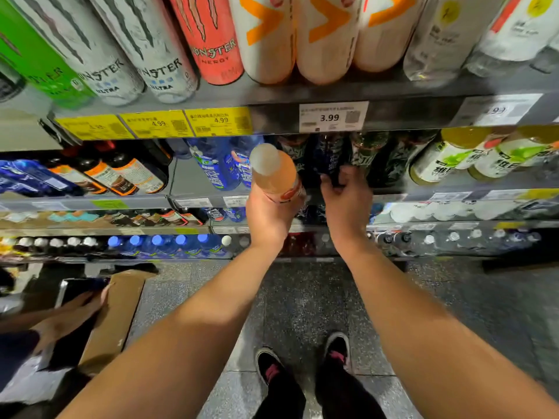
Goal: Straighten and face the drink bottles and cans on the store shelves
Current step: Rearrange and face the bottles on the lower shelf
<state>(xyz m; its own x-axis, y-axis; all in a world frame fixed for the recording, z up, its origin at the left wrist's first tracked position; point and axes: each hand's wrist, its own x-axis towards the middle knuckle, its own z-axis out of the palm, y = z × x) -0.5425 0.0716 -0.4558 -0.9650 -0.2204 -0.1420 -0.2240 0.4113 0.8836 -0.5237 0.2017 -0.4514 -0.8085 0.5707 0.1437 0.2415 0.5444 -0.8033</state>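
Orange bottle upright in left hand, cap toward camera.

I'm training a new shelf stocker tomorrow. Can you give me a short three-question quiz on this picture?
1. True or false: the left hand holds an orange bottle clear of the shelf.
2. What is the right hand doing? A) hanging idle B) reaching to the dark bottles C) holding a can
3. Fill in: the white price tag above the hands reads ____.

Key: 1 true; 2 B; 3 3.99
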